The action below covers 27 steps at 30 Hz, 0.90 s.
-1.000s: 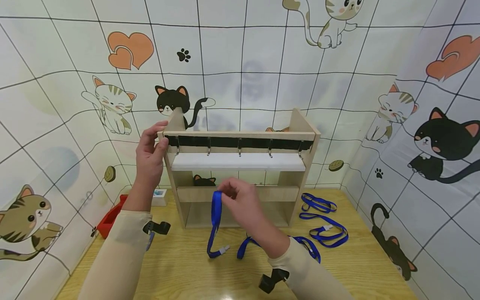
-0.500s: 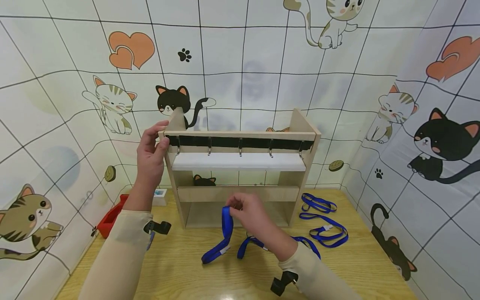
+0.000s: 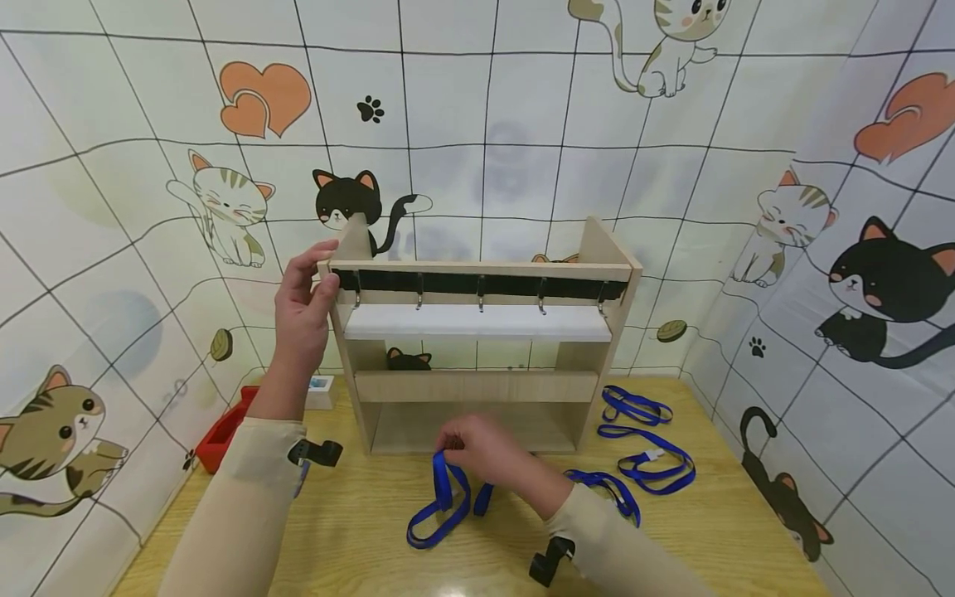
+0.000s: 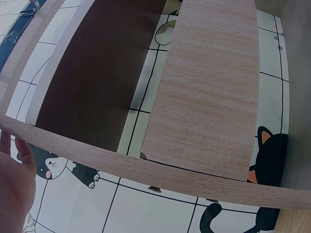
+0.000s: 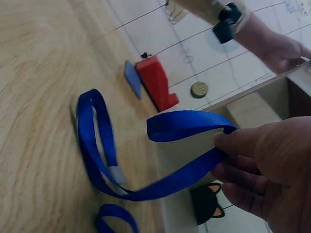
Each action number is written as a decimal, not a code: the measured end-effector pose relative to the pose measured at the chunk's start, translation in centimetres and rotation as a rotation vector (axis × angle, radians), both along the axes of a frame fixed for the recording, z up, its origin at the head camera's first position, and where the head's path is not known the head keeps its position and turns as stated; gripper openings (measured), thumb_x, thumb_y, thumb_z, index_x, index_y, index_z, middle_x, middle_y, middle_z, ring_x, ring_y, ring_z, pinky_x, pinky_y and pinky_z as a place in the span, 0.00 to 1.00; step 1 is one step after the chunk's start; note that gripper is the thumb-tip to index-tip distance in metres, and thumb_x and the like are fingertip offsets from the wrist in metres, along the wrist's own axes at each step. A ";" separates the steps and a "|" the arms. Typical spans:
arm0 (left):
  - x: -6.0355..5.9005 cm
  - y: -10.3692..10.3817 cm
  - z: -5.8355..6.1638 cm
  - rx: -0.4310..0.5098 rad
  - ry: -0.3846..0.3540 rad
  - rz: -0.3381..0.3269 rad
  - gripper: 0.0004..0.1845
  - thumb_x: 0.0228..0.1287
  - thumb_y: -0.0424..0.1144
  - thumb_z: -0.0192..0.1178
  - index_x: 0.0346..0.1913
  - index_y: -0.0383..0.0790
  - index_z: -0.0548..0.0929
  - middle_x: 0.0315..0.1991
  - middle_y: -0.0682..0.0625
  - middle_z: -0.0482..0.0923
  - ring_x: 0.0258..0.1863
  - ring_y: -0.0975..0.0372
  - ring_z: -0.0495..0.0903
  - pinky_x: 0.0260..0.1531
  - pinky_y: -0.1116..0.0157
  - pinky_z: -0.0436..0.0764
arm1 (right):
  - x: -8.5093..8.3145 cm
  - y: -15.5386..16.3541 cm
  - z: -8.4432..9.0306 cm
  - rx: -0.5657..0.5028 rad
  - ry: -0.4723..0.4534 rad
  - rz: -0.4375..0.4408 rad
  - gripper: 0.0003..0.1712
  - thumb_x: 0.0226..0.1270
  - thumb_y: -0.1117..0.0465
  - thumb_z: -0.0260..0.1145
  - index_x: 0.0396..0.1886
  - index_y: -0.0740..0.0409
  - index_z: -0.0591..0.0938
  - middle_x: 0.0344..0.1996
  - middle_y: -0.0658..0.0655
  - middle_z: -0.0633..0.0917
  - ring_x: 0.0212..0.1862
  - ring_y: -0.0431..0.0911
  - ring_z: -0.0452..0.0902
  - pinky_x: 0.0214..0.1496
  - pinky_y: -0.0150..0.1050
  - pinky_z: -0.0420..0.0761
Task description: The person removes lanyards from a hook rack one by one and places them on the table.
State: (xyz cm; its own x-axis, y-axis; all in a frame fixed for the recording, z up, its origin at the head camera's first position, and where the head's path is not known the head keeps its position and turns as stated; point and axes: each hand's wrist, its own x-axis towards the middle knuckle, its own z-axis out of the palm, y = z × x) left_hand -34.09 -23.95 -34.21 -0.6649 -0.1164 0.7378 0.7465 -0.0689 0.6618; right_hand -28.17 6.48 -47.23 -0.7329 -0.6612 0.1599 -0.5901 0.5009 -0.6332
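Note:
My left hand (image 3: 302,303) grips the upper left edge of a light wooden shelf rack (image 3: 477,387), thumb in front; in the left wrist view only part of that hand (image 4: 17,187) shows beside the side panel. A black strip (image 3: 511,286) with several metal hooks runs along the rack's top front. Low before the rack, my right hand (image 3: 481,452) pinches a blue lanyard (image 5: 182,127) between thumb and fingers. The lanyard's lower loop lies on the table, with a pale clip (image 5: 116,174) on it.
More blue lanyards lie to the right on the wooden table (image 3: 358,539), one (image 3: 627,506) partly behind my right forearm, another (image 3: 664,489) beyond. A red bin (image 3: 224,435) and a small white box (image 3: 320,396) stand left of the rack. A cat-print wall rises behind.
My right hand has come down toward the table with the lanyard, whose lower part now spreads into a loop on the tabletop. The left hand stays on the rack.

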 end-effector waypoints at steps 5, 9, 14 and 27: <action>0.0 0.0 0.1 0.005 0.010 -0.009 0.18 0.84 0.32 0.60 0.71 0.39 0.79 0.77 0.45 0.74 0.77 0.49 0.68 0.74 0.59 0.73 | -0.8 -0.8 -2.1 0.060 0.039 0.044 0.08 0.75 0.68 0.74 0.40 0.49 0.92 0.36 0.43 0.89 0.37 0.31 0.81 0.41 0.30 0.81; 0.0 0.0 0.2 0.011 0.013 -0.018 0.18 0.84 0.31 0.60 0.71 0.38 0.79 0.78 0.45 0.74 0.76 0.49 0.68 0.73 0.60 0.75 | -1.1 -1.4 -3.1 0.097 0.062 0.059 0.08 0.74 0.69 0.76 0.38 0.49 0.91 0.37 0.47 0.90 0.37 0.32 0.80 0.42 0.29 0.81; 0.0 0.0 0.2 0.002 0.010 -0.007 0.18 0.84 0.32 0.60 0.70 0.38 0.79 0.78 0.45 0.74 0.76 0.49 0.68 0.73 0.60 0.75 | -1.5 -2.2 -4.1 0.172 0.122 0.056 0.09 0.73 0.67 0.77 0.37 0.46 0.92 0.36 0.45 0.91 0.37 0.31 0.79 0.43 0.28 0.80; 0.2 0.2 0.2 0.011 0.000 -0.003 0.17 0.85 0.31 0.59 0.70 0.38 0.79 0.77 0.46 0.75 0.77 0.50 0.68 0.73 0.60 0.75 | -2.3 -3.5 -6.1 0.220 0.128 0.076 0.06 0.73 0.65 0.77 0.38 0.49 0.92 0.35 0.44 0.91 0.36 0.30 0.80 0.43 0.26 0.79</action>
